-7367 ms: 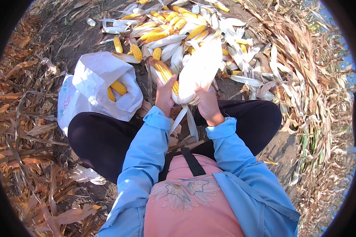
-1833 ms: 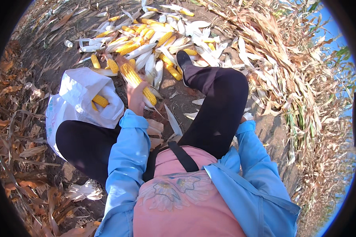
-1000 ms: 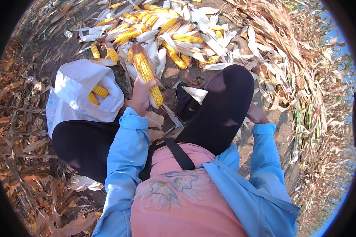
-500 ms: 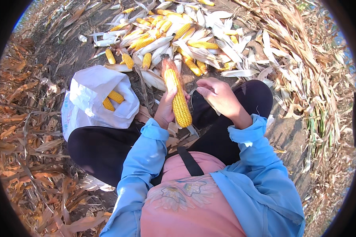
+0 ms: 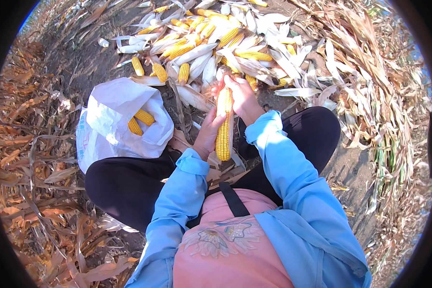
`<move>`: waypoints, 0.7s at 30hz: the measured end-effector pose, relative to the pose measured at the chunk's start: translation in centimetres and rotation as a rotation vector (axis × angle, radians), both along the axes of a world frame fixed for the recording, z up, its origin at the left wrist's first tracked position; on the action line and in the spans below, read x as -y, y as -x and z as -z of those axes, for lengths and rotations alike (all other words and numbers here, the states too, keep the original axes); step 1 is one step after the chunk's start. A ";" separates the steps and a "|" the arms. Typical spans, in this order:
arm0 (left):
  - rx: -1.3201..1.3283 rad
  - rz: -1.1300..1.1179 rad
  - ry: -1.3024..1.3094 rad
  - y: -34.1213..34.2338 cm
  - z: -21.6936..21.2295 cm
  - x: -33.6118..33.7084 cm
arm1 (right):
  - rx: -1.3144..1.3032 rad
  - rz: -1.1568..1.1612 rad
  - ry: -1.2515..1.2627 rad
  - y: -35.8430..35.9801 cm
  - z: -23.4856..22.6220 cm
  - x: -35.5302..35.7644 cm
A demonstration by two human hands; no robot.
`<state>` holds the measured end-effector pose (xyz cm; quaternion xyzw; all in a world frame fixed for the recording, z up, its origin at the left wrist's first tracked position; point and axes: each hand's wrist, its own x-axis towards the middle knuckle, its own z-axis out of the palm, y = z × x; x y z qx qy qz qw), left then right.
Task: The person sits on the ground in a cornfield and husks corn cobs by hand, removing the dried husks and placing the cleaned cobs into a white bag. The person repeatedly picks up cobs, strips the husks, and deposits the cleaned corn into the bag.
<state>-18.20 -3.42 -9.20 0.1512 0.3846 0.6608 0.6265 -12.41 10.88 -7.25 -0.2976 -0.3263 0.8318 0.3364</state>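
Note:
A yellow ear of corn is held upright in front of my lap, its bare kernels toward me and reddish silk at its far end. My left hand is wrapped round its lower left side. At the far end, my right hand is closed on the silk and husk there; some husk still runs along the ear's right side. To the left stands a white woven sack, its mouth gaping, with husked ears inside.
Beyond my hands lies a heap of corn ears and pale husks. Dry stalks and leaves are piled on the right, with more dry leaves at left. My bent knees flank the work area.
My right hand has moved left and away from me, from open beside the ear to closed on its far end. The ear now stands more upright in my left hand.

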 end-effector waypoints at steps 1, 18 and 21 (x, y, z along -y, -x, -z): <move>-0.095 -0.046 -0.007 -0.1 0.1 -0.1 | -0.040 -0.006 0.001 0.0 0.1 -0.2; 0.208 -0.440 -0.022 2.5 5.4 1.0 | 0.812 0.253 -0.370 -2.7 3.1 -10.4; 0.203 -0.491 -0.091 3.4 4.9 0.6 | 1.251 -0.398 -0.820 -3.8 6.4 -9.4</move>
